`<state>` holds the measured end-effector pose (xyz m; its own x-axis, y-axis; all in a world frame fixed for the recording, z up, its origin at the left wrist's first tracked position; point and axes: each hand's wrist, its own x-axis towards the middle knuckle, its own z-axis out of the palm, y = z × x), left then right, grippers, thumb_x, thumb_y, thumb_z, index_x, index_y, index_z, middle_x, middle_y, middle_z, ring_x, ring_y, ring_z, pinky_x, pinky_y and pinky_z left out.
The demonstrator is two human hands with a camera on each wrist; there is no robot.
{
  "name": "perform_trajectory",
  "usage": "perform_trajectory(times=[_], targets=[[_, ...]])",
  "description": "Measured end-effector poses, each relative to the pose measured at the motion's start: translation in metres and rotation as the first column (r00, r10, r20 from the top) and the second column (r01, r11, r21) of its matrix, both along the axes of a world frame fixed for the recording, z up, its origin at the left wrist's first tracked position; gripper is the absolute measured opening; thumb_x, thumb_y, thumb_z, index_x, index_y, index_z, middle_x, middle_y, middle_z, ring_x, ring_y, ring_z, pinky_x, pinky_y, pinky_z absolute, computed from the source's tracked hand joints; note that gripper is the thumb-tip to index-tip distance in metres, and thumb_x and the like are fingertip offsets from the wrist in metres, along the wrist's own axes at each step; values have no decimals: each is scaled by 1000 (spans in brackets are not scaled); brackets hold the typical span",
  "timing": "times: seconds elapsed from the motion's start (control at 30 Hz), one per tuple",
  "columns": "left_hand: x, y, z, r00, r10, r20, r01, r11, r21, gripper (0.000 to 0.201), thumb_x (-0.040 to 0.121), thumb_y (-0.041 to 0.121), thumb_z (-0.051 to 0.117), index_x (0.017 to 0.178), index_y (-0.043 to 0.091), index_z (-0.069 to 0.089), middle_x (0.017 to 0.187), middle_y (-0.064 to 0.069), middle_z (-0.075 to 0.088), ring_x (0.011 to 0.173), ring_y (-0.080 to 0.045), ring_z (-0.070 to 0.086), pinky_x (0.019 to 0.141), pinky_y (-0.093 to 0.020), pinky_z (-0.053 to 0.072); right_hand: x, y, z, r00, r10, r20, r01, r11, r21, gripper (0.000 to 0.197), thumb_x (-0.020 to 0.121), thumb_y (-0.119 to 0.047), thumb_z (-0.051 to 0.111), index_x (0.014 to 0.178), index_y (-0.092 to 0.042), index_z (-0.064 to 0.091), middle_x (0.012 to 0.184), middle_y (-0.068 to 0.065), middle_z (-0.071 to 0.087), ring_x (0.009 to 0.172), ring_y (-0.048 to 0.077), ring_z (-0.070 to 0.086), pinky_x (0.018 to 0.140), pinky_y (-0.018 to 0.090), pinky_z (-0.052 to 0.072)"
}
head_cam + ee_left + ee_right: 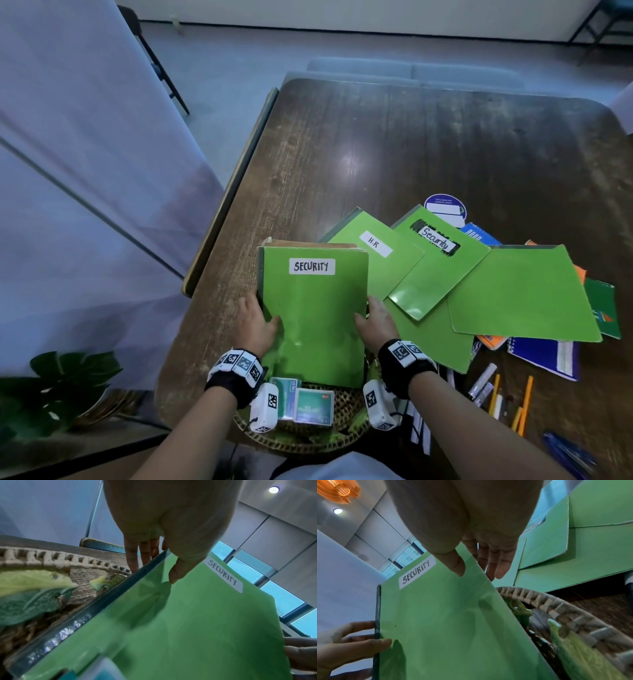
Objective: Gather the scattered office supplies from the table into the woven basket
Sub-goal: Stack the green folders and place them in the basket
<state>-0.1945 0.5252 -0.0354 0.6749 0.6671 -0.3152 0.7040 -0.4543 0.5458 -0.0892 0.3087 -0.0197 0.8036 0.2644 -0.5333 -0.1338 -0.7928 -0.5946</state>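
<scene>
Now, step in hand: a green notebook labelled SECURITY (pixel 313 315) is being stood into the woven basket (pixel 346 404) at the table's near edge, lower end down inside the rim, top tilted away

Left hand (pixel 255 323): thumb on the front cover, fingers (pixel 132 555) wrapped behind the dark spine; a firm pinch on the left edge

Right hand (pixel 376 320): thumb on the cover, fingers (pixel 498 563) behind the right edge; both hands grip it

Doing it well: probably lower it evenly with both hands, keep it behind the small teal boxes (pixel 303 402) already in the basket, and let go only once the bottom edge sits on the weave, since a tall book may tip over the low rim

Still on the wooden table (pixel 411 144): a green H.R notebook (pixel 373 253), another marked Security (pixel 435 263), a plain green one (pixel 520 294), blue spiral pads (pixel 544 356), markers and pencils (pixel 507 394)

In the way: leaf decoration (pixel 583 654) on the basket rim and the boxes crowd the floor space; room for the remaining books looks tight
</scene>
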Motion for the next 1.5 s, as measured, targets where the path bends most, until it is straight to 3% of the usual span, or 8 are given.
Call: perform_trajectory(times=[0.63, 0.77, 0.9, 0.97, 1.07, 1.2, 1.37, 1.5], targets=[[7, -9, 5, 999, 28, -23, -27, 999, 27, 82, 85, 11, 73, 150, 7, 24, 150, -19, 30, 137, -33, 36, 113, -45, 35, -3, -4, 1, 999, 52, 15, -53, 998, 28, 73, 100, -24, 52, 158, -15, 9, 164, 9, 14, 150, 25, 20, 119, 39, 24], [7, -12, 10, 999, 46, 2, -46, 995, 90, 81, 83, 14, 73, 150, 14, 26, 149, -16, 30, 137, -31, 35, 112, -46, 39, 4, -8, 4, 997, 75, -1, -75, 994, 73, 71, 98, -27, 55, 158, -19, 17, 161, 6, 26, 143, 24, 35, 117, 45, 34], [26, -38, 30, 974, -153, 169, 120, 974, 191, 64, 89, 24, 68, 145, 17, 37, 142, -5, 40, 129, -20, 43, 112, -34, 35, 18, -26, 16, 996, 14, 91, -27, 989, 144, 57, 98, -23, 58, 150, -18, 36, 145, 4, 46, 120, 19, 53, 104, 39, 48], [47, -61, 40, 925, -259, 277, 247, 966, 80, 55, 91, 27, 66, 140, 18, 43, 135, 1, 48, 121, -12, 49, 109, -30, 40, 31, -44, 24, 990, -23, 140, -2, 984, 176, 47, 97, -23, 59, 142, -16, 47, 134, 2, 54, 105, 16, 58, 93, 32, 51], [88, -104, 51, 864, -392, 316, 447, 886, -122, 40, 93, 34, 63, 129, 17, 54, 124, 2, 59, 104, -9, 58, 95, -24, 51, 57, -81, 32, 981, -89, 170, 55, 979, 195, 37, 96, -30, 62, 130, -17, 58, 121, 3, 63, 99, 16, 62, 88, 32, 52], [148, -171, 49, 803, -522, 289, 590, 764, -259, 40, 94, 48, 60, 121, 19, 63, 115, 5, 66, 99, -11, 63, 90, -33, 55, 96, -142, 37, 980, -139, 142, 121, 984, 128, 36, 96, -37, 59, 124, -14, 62, 117, 5, 66, 99, 17, 59, 83, 30, 47], [222, -256, 34, 732, -651, 201, 680, 678, -281, 49, 93, 56, 57, 122, 17, 63, 119, 1, 68, 104, -16, 64, 92, -35, 52, 146, -231, 24, 973, -204, 104, 215, 972, -97, 44, 95, -39, 58, 128, -9, 59, 130, 14, 61, 114, 27, 58, 95, 34, 45], [272, -321, 24, 665, -737, 122, 738, 621, -263, 60, 92, 54, 60, 132, 11, 58, 132, -6, 62, 118, -22, 60, 101, -39, 49, 176, -294, 0, 976, -201, 85, 218, 923, -317, 57, 92, -41, 62, 139, -10, 48, 143, 19, 44, 128, 35, 48, 105, 42, 42]])
